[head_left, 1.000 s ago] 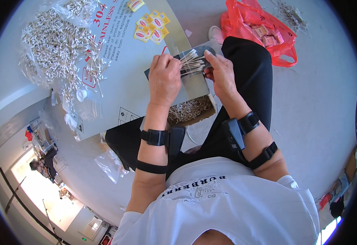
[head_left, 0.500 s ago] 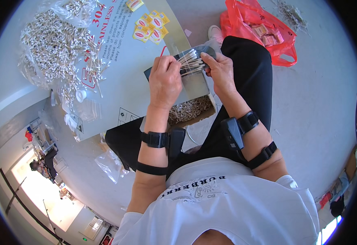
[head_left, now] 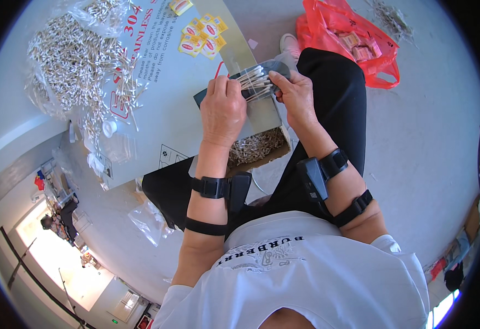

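Note:
My left hand (head_left: 223,109) is closed with bent fingers round the near ends of a small bundle of cotton swabs (head_left: 255,80). The swabs fan out to the right, white tips toward my right hand (head_left: 296,94). That hand pinches a clear plastic bag (head_left: 279,64) between thumb and fingers, just beyond the tips. The bundle lies against or inside the bag's mouth; which of the two I cannot tell. Below the hands, a cardboard box (head_left: 288,143) full of loose swabs sits partly under the table edge. The stick ends in my left fist are hidden.
A large heap of swabs (head_left: 75,66) spills from a plastic bag on the printed table (head_left: 163,120). Yellow-and-white packets (head_left: 202,37) lie at its far side. A small white cap (head_left: 109,129) sits near the heap. On the floor stands a red bag (head_left: 319,27) holding pink packs.
My left hand has shifted very slightly to the right, its fingers moving a little on the swabs. My right hand stays nearly where it was.

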A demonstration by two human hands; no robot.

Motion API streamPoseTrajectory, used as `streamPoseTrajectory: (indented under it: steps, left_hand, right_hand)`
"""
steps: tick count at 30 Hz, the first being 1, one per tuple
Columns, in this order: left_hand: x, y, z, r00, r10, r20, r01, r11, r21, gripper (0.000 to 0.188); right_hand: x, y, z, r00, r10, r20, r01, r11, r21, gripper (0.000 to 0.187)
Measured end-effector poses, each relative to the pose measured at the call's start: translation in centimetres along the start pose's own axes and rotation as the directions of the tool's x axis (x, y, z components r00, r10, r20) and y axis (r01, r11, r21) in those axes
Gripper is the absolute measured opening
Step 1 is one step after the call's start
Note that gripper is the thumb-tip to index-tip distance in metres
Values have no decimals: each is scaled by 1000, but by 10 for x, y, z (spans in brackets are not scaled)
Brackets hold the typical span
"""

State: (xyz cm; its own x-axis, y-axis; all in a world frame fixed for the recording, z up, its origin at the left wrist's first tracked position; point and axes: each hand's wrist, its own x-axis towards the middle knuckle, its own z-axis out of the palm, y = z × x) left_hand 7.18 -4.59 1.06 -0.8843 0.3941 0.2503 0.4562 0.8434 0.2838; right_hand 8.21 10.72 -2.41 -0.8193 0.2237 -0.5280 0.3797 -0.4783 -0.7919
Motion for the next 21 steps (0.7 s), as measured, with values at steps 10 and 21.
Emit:
streamPoseTrajectory:
  steps: [10, 21]
  left_hand:
    - [0, -1, 3, 999, 13, -34, -12, 1000, 26, 19]
    - [13, 1, -10, 990, 14, 141, -3, 997, -76, 6]
  right_hand:
    - [0, 0, 0, 1000, -7, 3, 7, 1000, 15, 10]
    - [-2, -3, 3, 1000, 18, -15, -18, 1000, 3, 10]
